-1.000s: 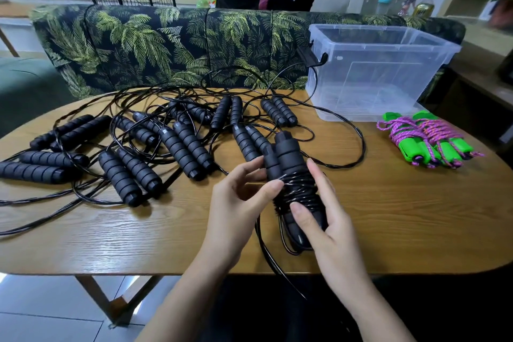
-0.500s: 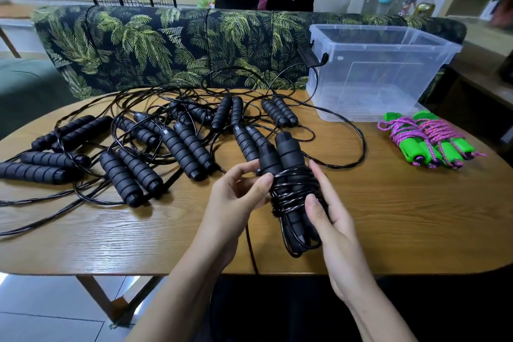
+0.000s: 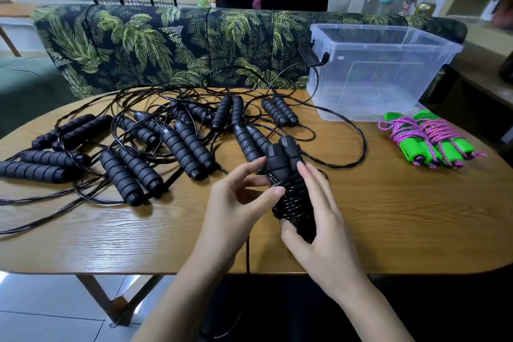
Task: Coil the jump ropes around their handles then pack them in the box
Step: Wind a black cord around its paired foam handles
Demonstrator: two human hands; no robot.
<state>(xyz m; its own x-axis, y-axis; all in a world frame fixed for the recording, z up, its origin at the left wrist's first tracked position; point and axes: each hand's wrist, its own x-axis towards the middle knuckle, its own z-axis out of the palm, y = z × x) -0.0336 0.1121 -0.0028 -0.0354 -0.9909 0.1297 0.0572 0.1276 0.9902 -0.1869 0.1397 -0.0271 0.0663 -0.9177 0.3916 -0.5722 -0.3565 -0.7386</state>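
The task looks early: the clear plastic box (image 3: pixel 388 64) at the far right of the table (image 3: pixel 402 216) appears empty, two green-handled ropes (image 3: pixel 427 139) bound in pink braid lie coiled beside it, and many black ropes (image 3: pixel 180 144) sprawl uncoiled over the wood grain. Near the front edge the right hand (image 3: pixel 324 233) grips a pair of ribbed foam handles (image 3: pixel 283 155) while the left hand (image 3: pixel 236 208) pinches the thin glossy cord (image 3: pixel 294 200) wound round them
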